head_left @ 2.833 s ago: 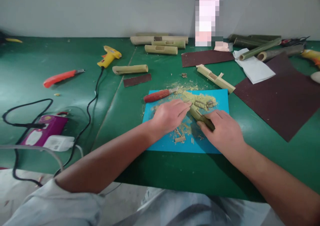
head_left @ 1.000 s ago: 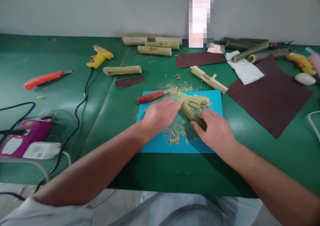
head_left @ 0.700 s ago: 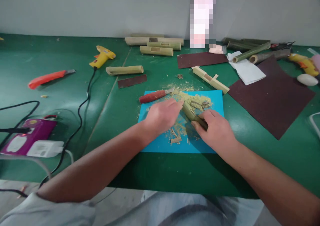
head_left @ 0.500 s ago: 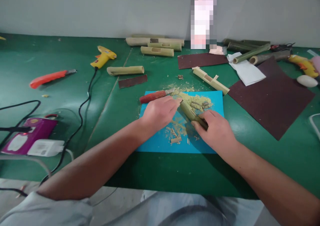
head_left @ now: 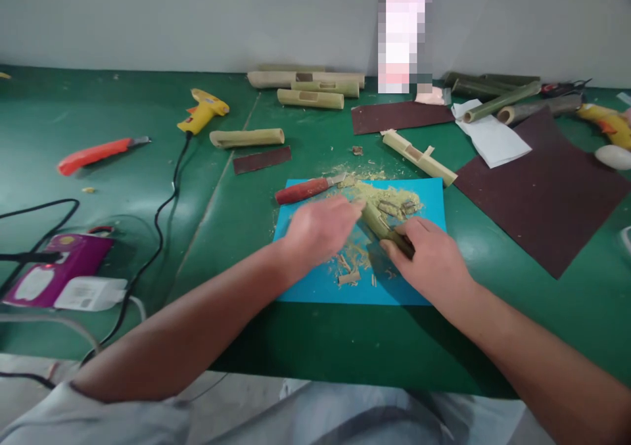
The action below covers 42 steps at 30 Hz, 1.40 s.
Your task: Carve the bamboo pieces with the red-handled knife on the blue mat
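Observation:
Between my hands a green bamboo tube [head_left: 375, 222] slants over a blue sheet [head_left: 315, 290]. It has a cut or split along its upper side. My left hand [head_left: 323, 229] is closed, its fingertips pinching the tube's far upper-left end. The near lower-right end lies in the grip of my right hand [head_left: 434, 254], thumb below and fingers on top. Pale shavings and dust [head_left: 394, 198] are heaped beside the tube, with some small bamboo chips [head_left: 349, 278] nearer me. A red-handled knife [head_left: 303, 190] rests just beyond my left hand, blade pointing right.
Cut bamboo pieces [head_left: 310, 99] lie at the back, and one notched piece [head_left: 419, 158] sits right of the sheet. Brown sandpaper [head_left: 547, 195] covers the right. Leftward are a yellow glue gun [head_left: 202, 112], an orange cutter [head_left: 98, 155] and a purple power strip [head_left: 59, 267] with cables.
Both hands and the bamboo tube have shifted slightly right and down, within a small shift of the whole view. The grip on the tube looks the same.

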{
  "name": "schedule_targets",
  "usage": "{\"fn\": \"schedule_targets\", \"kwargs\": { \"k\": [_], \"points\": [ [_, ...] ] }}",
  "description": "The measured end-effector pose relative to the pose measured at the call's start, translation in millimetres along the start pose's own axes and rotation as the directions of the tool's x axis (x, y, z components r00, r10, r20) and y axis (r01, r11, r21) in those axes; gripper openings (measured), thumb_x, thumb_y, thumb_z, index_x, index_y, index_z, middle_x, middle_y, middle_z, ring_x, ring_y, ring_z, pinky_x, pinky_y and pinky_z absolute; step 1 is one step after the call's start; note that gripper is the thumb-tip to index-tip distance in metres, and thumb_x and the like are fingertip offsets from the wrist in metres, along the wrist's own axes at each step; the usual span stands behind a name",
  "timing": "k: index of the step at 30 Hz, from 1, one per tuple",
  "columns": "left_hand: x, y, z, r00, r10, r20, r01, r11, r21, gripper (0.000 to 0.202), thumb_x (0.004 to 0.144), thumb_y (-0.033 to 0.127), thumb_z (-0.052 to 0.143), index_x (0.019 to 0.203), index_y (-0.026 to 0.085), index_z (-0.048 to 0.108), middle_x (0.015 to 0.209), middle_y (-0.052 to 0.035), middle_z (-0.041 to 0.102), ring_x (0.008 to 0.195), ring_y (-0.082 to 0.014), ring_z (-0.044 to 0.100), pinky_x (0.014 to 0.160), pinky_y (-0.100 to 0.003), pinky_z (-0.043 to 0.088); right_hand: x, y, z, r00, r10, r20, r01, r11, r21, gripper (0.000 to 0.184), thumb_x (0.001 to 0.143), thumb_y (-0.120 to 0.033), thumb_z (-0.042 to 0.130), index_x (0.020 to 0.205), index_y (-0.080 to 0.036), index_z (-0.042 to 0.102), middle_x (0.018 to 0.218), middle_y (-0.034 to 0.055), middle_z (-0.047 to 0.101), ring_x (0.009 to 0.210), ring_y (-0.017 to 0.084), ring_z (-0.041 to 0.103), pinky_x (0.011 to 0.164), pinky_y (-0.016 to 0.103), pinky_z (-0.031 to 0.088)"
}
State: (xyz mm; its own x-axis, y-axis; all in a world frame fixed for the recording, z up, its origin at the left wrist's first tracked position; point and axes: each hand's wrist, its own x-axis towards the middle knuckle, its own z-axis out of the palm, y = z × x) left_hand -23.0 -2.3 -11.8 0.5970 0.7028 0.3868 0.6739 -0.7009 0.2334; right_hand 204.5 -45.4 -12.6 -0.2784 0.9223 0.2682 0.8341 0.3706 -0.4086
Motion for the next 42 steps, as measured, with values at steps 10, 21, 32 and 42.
{"fn": "schedule_targets", "kwargs": {
  "k": [10, 21, 32, 42],
  "points": [
    [8, -19, 3.2, 0.992, -0.071, -0.1, 0.063, 0.995, -0.076, 0.03, 0.104, 0.026, 0.048, 0.119, 0.014, 0.071, 0.104, -0.0079, 0.078, 0.095, -0.0191, 0.073, 0.087, -0.032, 0.059, 0, -2, -2, 1.0, 0.022, -0.008, -0.022, 1.0, -0.019, 0.018, 0.093, -0.036, 0.06, 0.08, -0.023, 0.057, 0.078, 0.0057, 0.064, 0.077, 0.022, 0.06, 0.064, 0.033, 0.039],
    [7, -7, 4.1, 1.0, 0.012, -0.024, -0.015, 0.991, -0.137, 0.032, 0.106, 0.028, 0.046, 0.12, 0.015, 0.072, 0.089, -0.0062, 0.074, 0.081, -0.0156, 0.07, 0.074, -0.027, 0.058, 0, -2, -1, 1.0, 0.029, 0.011, -0.029, 0.999, -0.021, 0.017, 0.092, -0.034, 0.061, 0.081, -0.022, 0.057, 0.079, 0.0057, 0.064, 0.078, 0.022, 0.061, 0.063, 0.033, 0.038],
    [2, 3, 5.5, 1.0, -0.007, 0.008, 0.007, 1.0, 0.016, 0.035, 0.107, 0.028, 0.039, 0.123, 0.016, 0.068, 0.086, -0.0061, 0.071, 0.079, -0.0167, 0.068, 0.068, -0.026, 0.055, 1, -3, -2, 0.998, 0.037, 0.045, -0.036, 0.999, -0.019, 0.018, 0.093, -0.035, 0.06, 0.081, -0.022, 0.055, 0.082, 0.0067, 0.064, 0.079, 0.022, 0.06, 0.064, 0.032, 0.038],
    [1, -5, 6.2, 1.0, -0.016, -0.027, 0.017, 0.999, 0.042, 0.036, 0.107, 0.028, 0.04, 0.125, 0.014, 0.069, 0.085, -0.0067, 0.072, 0.079, -0.0169, 0.069, 0.071, -0.028, 0.057, 0, -2, -3, 0.998, 0.031, 0.054, -0.03, 0.999, -0.017, 0.016, 0.093, -0.035, 0.059, 0.084, -0.021, 0.059, 0.084, 0.0081, 0.066, 0.083, 0.023, 0.062, 0.069, 0.034, 0.044]
  ]
}}
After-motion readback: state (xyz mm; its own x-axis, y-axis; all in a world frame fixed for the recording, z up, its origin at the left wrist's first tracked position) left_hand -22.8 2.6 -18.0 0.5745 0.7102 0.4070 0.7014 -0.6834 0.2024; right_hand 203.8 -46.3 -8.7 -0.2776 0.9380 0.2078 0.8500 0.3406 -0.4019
